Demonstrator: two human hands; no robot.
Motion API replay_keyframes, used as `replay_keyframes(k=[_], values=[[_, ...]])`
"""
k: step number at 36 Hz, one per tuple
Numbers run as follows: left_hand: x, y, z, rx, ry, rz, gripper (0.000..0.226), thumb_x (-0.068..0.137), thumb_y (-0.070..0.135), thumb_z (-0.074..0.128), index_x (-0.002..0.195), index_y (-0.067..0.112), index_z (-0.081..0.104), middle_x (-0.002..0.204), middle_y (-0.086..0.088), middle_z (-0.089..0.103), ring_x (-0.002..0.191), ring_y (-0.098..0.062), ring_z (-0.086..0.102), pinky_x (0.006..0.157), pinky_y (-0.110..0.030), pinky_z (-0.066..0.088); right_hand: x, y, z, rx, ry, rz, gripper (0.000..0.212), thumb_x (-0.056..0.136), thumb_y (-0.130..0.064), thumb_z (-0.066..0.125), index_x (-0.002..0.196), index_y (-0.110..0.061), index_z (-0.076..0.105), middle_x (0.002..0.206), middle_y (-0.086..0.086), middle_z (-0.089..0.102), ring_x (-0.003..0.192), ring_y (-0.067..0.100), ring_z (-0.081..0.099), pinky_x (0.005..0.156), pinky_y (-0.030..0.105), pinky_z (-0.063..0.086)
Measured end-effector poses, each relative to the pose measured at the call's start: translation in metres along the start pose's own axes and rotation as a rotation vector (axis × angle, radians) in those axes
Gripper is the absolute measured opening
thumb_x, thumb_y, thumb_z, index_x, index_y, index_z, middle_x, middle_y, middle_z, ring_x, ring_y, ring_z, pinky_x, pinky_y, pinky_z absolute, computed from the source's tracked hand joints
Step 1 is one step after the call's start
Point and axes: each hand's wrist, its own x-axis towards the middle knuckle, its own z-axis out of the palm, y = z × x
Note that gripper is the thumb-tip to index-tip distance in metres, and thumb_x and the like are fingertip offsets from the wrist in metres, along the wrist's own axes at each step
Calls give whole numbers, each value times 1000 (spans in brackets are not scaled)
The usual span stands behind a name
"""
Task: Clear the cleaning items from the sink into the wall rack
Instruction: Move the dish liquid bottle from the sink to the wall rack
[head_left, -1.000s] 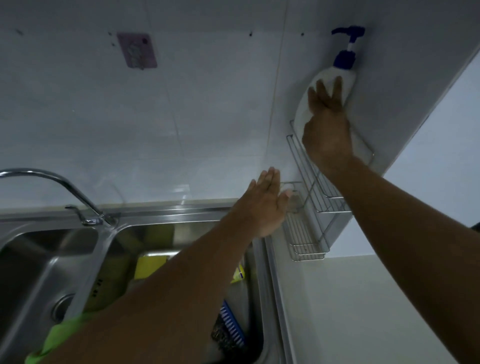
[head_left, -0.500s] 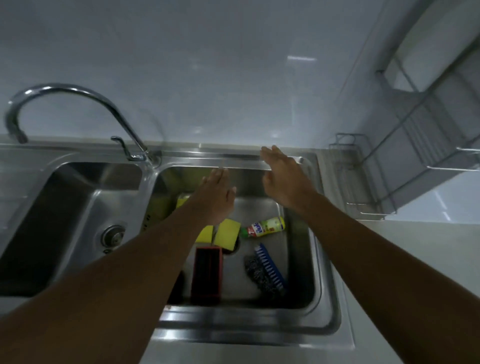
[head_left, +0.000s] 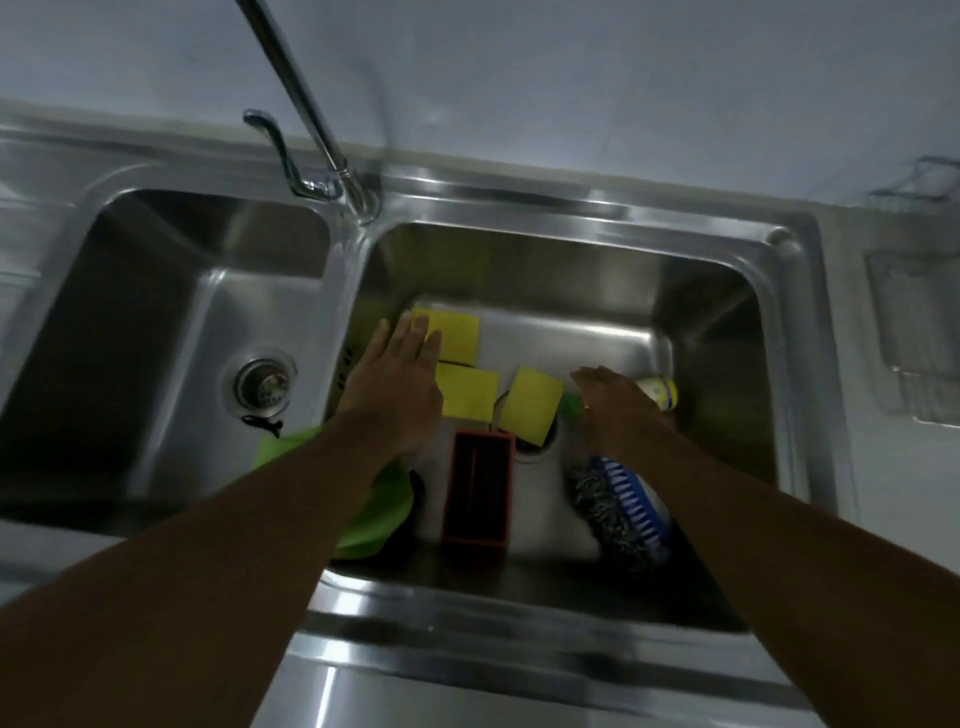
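The right sink basin (head_left: 571, 249) holds three yellow sponges: one at the back (head_left: 457, 335), one in the middle (head_left: 467, 397), one to the right (head_left: 530, 405). My left hand (head_left: 400, 384) is flat and open, fingertips over the back sponge's left edge. My right hand (head_left: 613, 410) lies over a small yellow bottle (head_left: 658, 392) with a green cap, hiding its middle; whether the fingers grip it is unclear. A red box-shaped holder (head_left: 478, 493), a steel scourer (head_left: 608, 514), a blue brush (head_left: 636, 499) and a green cloth (head_left: 379, 514) lie nearer me. The wire wall rack (head_left: 914, 332) is at the far right.
A chrome faucet (head_left: 311, 119) rises between the two basins. The left basin (head_left: 156, 312) shows only its drain (head_left: 265, 382). A steel rim runs along the front edge. A pale wall stands behind the sink.
My view has dropped from the wall rack to the sink. My right hand left the pump bottle at the rack, and both hands came down into the right basin.
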Motion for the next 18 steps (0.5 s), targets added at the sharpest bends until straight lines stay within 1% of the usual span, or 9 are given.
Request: replay_keyframes(k=[3, 5, 7, 9, 12, 15, 18], values=[[0, -19, 7, 74, 76, 18, 67, 98, 34, 32, 156, 8, 13, 166, -12, 1, 153, -28, -6, 122, -49, -4, 9, 5, 17, -129, -33, -1, 54, 82, -5, 63, 134, -3, 48, 138, 18, 50, 130, 38, 46, 105, 44, 41], [0, -29, 11, 91, 133, 21, 68, 94, 36, 29, 155, 9, 22, 165, -13, 7, 153, -28, -1, 122, -51, -3, 14, 4, 22, -191, -29, 16, 55, 83, -4, 63, 136, -5, 46, 140, 15, 49, 133, 34, 43, 107, 40, 39], [1, -37, 16, 90, 193, 12, 70, 87, 35, 30, 150, 6, 36, 163, -15, 18, 152, -31, 9, 122, -52, 1, 18, 2, 26, -244, -14, 14, 51, 84, -4, 62, 133, -7, 49, 134, 14, 51, 128, 34, 46, 102, 39, 39], [3, -42, 21, 68, 243, 15, 67, 85, 31, 35, 145, 2, 43, 160, -19, 25, 150, -34, 16, 122, -53, 6, 23, 3, 31, -301, 9, 1, 47, 80, -5, 64, 125, -8, 53, 126, 12, 56, 123, 33, 49, 100, 39, 40], [4, -45, 24, 22, 304, 27, 63, 87, 27, 43, 144, -1, 43, 158, -22, 27, 149, -36, 19, 122, -53, 10, 32, 7, 41, -359, 47, -20, 42, 72, -3, 66, 113, -7, 60, 118, 12, 63, 118, 33, 52, 100, 42, 40], [5, -46, 25, -42, 347, 30, 62, 88, 26, 40, 143, -3, 44, 156, -24, 31, 148, -37, 22, 122, -51, 13, 37, 9, 47, -357, 80, -22, 34, 68, 0, 67, 102, -3, 68, 108, 16, 67, 109, 38, 56, 96, 42, 43], [7, -48, 26, -95, 362, 20, 67, 86, 29, 37, 142, -6, 44, 155, -25, 32, 148, -37, 23, 122, -49, 14, 36, 9, 45, -337, 91, -18, 33, 65, 3, 67, 97, -3, 72, 101, 17, 68, 102, 39, 60, 93, 42, 45]])
